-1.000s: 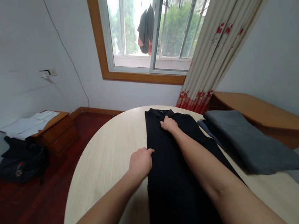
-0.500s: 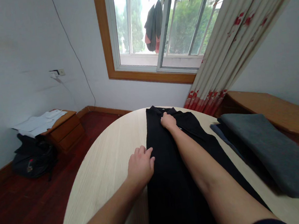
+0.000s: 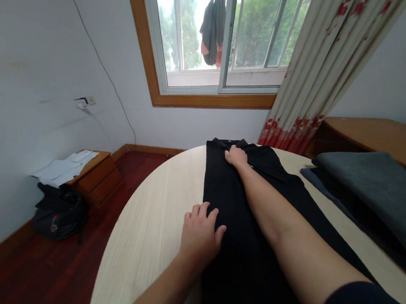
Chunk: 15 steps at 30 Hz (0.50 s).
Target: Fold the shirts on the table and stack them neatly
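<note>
A black collared shirt (image 3: 226, 207) lies lengthwise on the round, pale wood table (image 3: 149, 225), its collar at the far edge and a small white mark on its chest. My right hand (image 3: 236, 156) reaches across it, fingers curled closed on the cloth just below the collar. The fingertips are partly hidden, and my right forearm covers some of the shirt's middle. Nearer to me, my left hand (image 3: 201, 234) is open with fingers apart, over the shirt's left edge and holding nothing.
Folded dark clothes, a grey one (image 3: 377, 191) on top, lie at the table's right. Beyond them stands a wooden cabinet (image 3: 378, 133). A curtain (image 3: 308, 87) hangs beside the window. To the left are a small drawer unit (image 3: 100, 179) with papers and a black bag (image 3: 59, 213).
My left hand has shifted slightly right over the shirt's edge, its fingers spreading wider. My right hand stays near the collar. The whole view has turned a little to the left.
</note>
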Each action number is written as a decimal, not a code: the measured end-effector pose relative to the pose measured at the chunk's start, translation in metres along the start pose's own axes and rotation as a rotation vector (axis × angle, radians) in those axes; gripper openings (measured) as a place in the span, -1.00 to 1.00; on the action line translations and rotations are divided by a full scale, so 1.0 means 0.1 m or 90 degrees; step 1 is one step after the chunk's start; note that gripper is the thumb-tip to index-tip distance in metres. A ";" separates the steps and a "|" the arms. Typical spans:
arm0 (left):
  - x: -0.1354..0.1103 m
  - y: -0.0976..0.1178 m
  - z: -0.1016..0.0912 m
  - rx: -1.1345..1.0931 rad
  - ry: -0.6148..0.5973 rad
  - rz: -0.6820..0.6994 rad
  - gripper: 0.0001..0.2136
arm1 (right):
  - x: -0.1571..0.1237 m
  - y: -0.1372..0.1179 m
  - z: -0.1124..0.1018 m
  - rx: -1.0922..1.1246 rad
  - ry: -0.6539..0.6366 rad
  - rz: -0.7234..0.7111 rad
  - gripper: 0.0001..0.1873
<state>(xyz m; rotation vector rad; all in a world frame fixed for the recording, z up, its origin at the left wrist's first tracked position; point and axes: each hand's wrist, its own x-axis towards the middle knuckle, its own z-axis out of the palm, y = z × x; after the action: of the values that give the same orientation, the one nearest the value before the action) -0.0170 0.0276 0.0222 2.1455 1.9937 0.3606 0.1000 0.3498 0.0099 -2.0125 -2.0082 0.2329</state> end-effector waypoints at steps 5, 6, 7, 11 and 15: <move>-0.01 -0.03 0.05 0.000 -0.021 0.098 -0.35 | -0.17 0.11 -0.11 0.020 -0.033 -0.063 -0.49; -0.01 -0.03 0.07 -0.001 -0.033 0.147 -0.29 | -0.25 0.13 -0.13 0.021 -0.036 -0.079 -0.48; -0.02 -0.03 0.10 -0.003 -0.049 0.197 -0.24 | -0.34 0.14 -0.16 0.020 -0.036 -0.097 -0.48; -0.09 -0.01 0.18 -0.007 -0.120 0.309 -0.18 | -0.89 0.24 -0.23 -0.012 -0.010 -0.201 -0.42; -0.19 0.07 0.18 0.016 -0.167 0.312 -0.12 | -1.56 0.47 -0.25 -0.021 0.001 -0.301 -0.43</move>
<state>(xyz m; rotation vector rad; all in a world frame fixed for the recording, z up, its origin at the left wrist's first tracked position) -0.0066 0.0082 0.0066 2.5300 1.3310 0.1099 0.1497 0.1929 0.0052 -1.4899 -2.4222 0.0947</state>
